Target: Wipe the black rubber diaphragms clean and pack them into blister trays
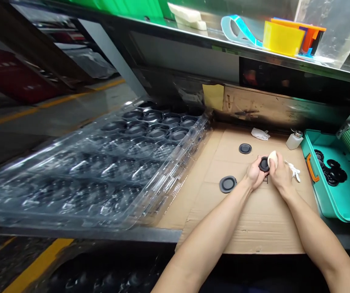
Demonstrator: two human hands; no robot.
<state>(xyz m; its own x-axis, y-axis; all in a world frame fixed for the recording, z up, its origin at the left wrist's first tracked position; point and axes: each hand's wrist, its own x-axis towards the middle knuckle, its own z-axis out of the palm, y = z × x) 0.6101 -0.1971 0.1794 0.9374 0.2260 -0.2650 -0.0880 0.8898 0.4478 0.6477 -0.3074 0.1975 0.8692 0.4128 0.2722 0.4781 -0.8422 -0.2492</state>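
Observation:
My left hand (pixel 254 175) is closed round a small black round disc (pixel 264 164), held just above the cardboard sheet (pixel 254 219). My right hand (pixel 280 173) is closed on a pale cream pad (pixel 272 159) that presses against the disc's right side. Two more black discs lie on the cardboard: one (pixel 227 184) just left of my left hand, one (pixel 245 148) farther back.
A stack of clear plastic blister trays (pixel 101 167) holding dark discs lies to the left. A teal bin (pixel 336 203) with several black discs stands at the right. A small white bottle (pixel 294 140) and crumpled white cloths (pixel 260 134) lie behind my hands. Yellow and orange containers (pixel 283 37) sit on the shelf above.

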